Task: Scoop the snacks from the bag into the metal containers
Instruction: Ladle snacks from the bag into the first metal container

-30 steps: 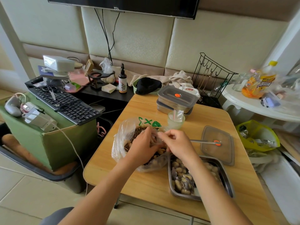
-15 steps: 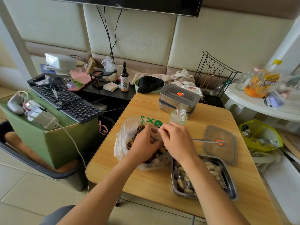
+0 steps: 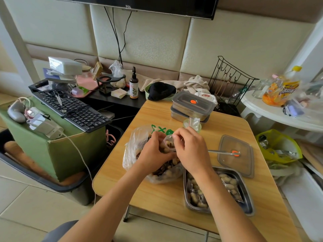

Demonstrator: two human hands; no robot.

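Both hands are working over one crinkly see-through plastic bag (image 3: 132, 151) with green printing. It's slumped on the pale wood-grain worktop (image 3: 157, 194), touching the left side of the open metal container (image 3: 248, 207). The bag is full of snacks (image 3: 166, 172), lumpy tan peanut-looking pods mixed with darker bits. The left hand (image 3: 154, 151) sits in the mouth of the bag with its fingers curled round a small clear packet (image 3: 168, 143) that has a few of the same pods inside. The right hand (image 3: 191, 151) is right up against it, fingers bent and seemingly pinching the packet's top edge, though the fingertips are mostly hidden. Metal containers: three. The open one is a shallow rectangular steel tray with rounded corners, partly full of tan pods plus a couple of shiny clear wrappers. The other two are the stacked metal containers (image 3: 189, 113) at the far side of the worktop, and the top one has a smoky clear cover with a round orange valve. One matching loose lid (image 3: 236, 165) lies flat just behind the open tray, and one thin metal utensil (image 3: 218, 152) rests across it, its near end close to the right hand. One small pale green cup (image 3: 192, 126) stands in front of the stack with a plastic baggie (image 3: 194, 121) stuck in it. Off to the left there's one black keyboard (image 3: 75, 109) on a green box, and one black wire rack (image 3: 230, 81) stands behind the stack.
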